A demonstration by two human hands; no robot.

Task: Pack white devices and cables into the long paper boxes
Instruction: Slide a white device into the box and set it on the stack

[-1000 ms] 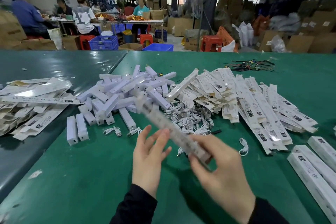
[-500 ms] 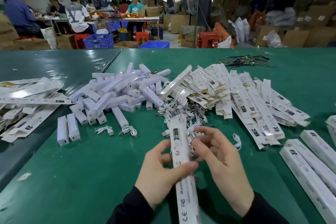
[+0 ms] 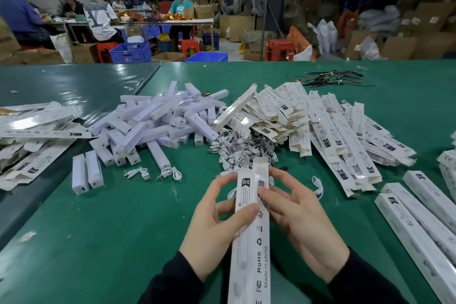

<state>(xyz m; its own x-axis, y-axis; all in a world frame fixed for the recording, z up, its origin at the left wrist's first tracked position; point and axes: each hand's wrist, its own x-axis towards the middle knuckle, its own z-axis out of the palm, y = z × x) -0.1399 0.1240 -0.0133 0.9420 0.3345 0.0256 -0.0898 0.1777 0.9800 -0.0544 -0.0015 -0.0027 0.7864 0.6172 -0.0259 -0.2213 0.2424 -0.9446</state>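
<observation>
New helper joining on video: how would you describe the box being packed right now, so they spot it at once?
Start at the green table, near its front edge, below the heap of white cables. The long paper box runs lengthwise toward the camera. Unlike the flat boxes piled around, it alone is held by the left hand and right hand.

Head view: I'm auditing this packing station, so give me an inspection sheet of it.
Surface: green table mat, glossy, seamed at left.
Job's things: long white printed paper box held lengthwise; pile of white bar-shaped devices; heap of flat paper boxes; closed boxes at right.
Clutter: more flattened boxes at far left.
Grippers: left hand and right hand both grip the held box.
Cables: coiled white USB cables; coloured wire bundle at far edge.
Surroundings: seated workers, cardboard cartons, blue crates.
</observation>
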